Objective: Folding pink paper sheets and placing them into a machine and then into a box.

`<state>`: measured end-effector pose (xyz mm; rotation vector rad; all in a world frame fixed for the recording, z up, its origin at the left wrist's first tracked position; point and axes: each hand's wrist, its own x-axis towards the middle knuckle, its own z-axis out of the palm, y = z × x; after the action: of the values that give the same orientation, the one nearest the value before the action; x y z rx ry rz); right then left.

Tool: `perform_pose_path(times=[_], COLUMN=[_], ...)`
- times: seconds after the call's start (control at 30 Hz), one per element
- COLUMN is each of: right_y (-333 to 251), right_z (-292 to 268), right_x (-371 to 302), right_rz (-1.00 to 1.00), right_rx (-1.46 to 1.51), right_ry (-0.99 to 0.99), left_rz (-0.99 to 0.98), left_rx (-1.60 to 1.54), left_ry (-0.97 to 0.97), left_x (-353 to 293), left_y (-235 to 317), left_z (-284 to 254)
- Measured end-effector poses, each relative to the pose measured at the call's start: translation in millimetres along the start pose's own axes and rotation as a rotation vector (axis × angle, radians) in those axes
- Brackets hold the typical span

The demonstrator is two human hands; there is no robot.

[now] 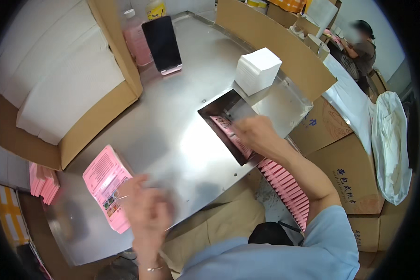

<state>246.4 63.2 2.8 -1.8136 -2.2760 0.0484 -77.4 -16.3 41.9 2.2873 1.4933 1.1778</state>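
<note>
Slot (219,109) w/ pink packets (231,135); right hand (254,133) on them, left hand (147,210) blurred, grip unclear both.

A steel table (172,126) fills the middle. On its near left corner lies a stack of leaflets (106,184), just left of the left hand (147,212). To the right a slot (226,130) is cut into the tabletop, with the right hand (256,133) over it (packets (287,186) line up below its near end). Behind the slot sits a paper block (257,70); a phone (162,44) stands at the far edge, a box of sheets (56,79) to the left
</note>
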Motion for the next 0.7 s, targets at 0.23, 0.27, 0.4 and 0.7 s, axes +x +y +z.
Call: perform_pose_path(times=[0.23, 0.27, 0.4, 0.7], right_y=[103.3, 101.1, 69.2, 49.7], right_z=[-21.3, -22.2, -27.6, -54.7], right_x=[62.6, 62.9, 18.5, 17.5], right_rz=[0.048, 0.040, 0.149, 0.204], right_rx=[-0.010, -0.002, -0.114, -0.215], right_ry=[0.722, 0.727, 0.589, 0.499], left_rz=[-0.286, -0.302, -0.322, 0.124], left_rx=[0.553, 0.554, 0.372, 0.094], left_ry=[0.156, 0.085, -0.021, -0.066], left_x=[-5.3, -7.9, -15.6, 18.7], left_y=[-67.1, -69.6, -72.6, 9.6], left_z=[-11.8, -13.8, -26.3, 18.6])
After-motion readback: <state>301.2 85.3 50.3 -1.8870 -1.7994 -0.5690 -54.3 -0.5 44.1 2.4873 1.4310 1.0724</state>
